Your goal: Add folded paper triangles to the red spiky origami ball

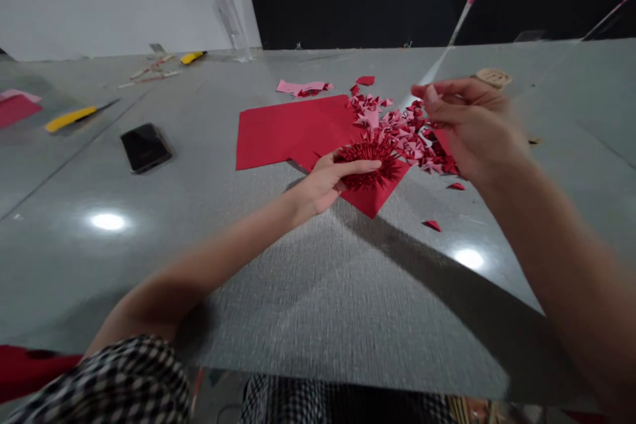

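My left hand is closed on a round, spiky model of folded red paper, with the thumb laid across its top. Beneath it, a corner of red paper shows on the table. To the right, my right hand is raised over a heap of small folded paper triangles in pink and red. Its thumb and forefinger are pinched together; whatever lies between them is too blurred to make out. Two loose red triangles, one of them a single triangle, lie nearer to me.
A red paper sheet and pink strips lie behind the model. On the left are a phone, a yellow cutter knife, another yellow cutter and a clear bottle. A round wooden-looking piece sits behind my right hand.
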Demonstrator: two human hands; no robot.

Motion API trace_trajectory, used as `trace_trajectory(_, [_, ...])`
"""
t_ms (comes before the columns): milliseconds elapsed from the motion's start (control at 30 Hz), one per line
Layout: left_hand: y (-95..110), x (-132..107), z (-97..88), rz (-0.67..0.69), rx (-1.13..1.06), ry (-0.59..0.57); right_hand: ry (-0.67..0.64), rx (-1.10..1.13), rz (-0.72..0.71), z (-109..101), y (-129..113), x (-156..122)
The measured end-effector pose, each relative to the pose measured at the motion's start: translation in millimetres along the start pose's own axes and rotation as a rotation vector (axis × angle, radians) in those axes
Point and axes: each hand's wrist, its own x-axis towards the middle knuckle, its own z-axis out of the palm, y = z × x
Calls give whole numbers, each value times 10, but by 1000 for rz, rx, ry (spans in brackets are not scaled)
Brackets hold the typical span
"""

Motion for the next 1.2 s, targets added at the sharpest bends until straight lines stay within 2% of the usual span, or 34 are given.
trace_trajectory(133, [39, -27, -18, -9, 28, -18, -42, -84, -25, -5, 34, -6])
trace_trajectory(367, [111, -48, -3, -25, 61, -21, -187, -140, 95, 47, 17, -79])
trace_trajectory(500, [155, -85, -7, -19, 56, -90, -136, -174, 33, 43, 38, -77])
trace_trajectory(633, [204, -103, -14, -30, 71, -106, -95, -154, -25, 37, 45, -47])
trace_trajectory(733, [243, -102, -13, -44, 94, -107, -121, -144, -53, 38, 13, -41])
trace_trajectory(933, [311, -119, 20, -57, 121, -91, -218, -169, 30, 15, -54, -50])
trace_trajectory(1200, [325, -131, 55, -68, 146, -94, -343, -273, -53, -97, -5, -34])
